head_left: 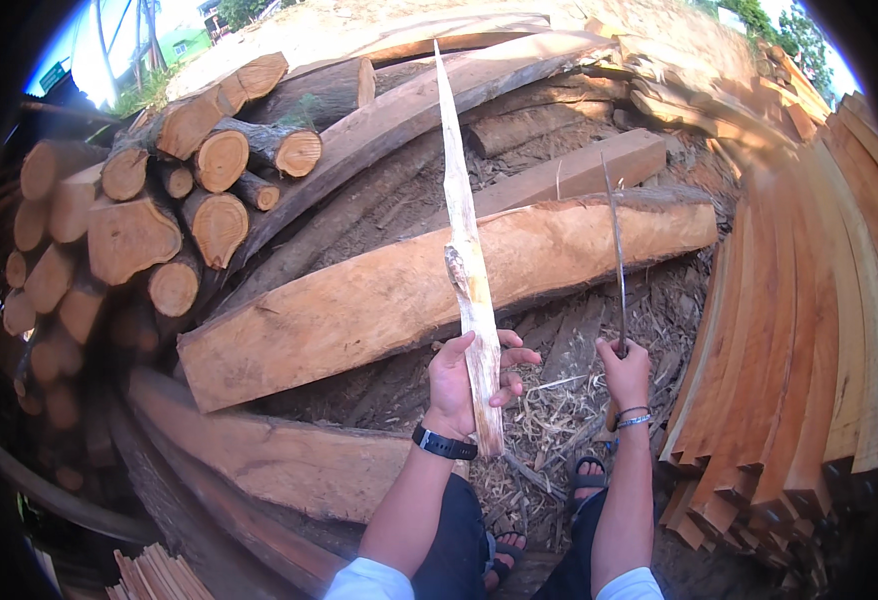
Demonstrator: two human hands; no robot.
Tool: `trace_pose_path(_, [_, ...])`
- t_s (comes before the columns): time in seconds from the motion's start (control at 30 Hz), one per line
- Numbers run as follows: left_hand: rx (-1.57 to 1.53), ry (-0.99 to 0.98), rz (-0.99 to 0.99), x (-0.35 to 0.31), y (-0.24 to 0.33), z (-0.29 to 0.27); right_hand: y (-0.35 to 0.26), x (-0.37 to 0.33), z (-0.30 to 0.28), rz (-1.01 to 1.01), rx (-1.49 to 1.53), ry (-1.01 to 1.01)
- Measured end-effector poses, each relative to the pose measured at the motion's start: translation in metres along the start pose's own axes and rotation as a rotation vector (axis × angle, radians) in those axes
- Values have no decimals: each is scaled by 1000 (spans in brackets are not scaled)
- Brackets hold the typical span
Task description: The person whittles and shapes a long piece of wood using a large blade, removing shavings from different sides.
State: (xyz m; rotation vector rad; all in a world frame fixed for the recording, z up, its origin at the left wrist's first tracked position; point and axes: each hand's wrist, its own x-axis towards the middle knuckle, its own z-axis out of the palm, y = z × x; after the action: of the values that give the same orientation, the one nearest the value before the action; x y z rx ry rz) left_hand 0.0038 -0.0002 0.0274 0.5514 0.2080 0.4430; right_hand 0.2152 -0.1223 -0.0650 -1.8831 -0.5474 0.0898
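Hands (449,388) — stick (472,270) left, blade (620,270) right

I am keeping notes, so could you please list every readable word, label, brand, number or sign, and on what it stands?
None can be read.
Green board, far upper left: too small to read.
Black wrist strap: no readable marking.
Pale wood piece and long blade: no lettering visible.
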Motion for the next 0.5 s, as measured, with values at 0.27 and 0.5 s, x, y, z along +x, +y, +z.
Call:
trace_pose_path(0.27, [73,-137,-26,8,-2,-27,4,1,0,1,-6,-19])
trace_pose_path(0.5, [107,-40,-36,7,-4,-24,-6,-3,0,19,-14,-47])
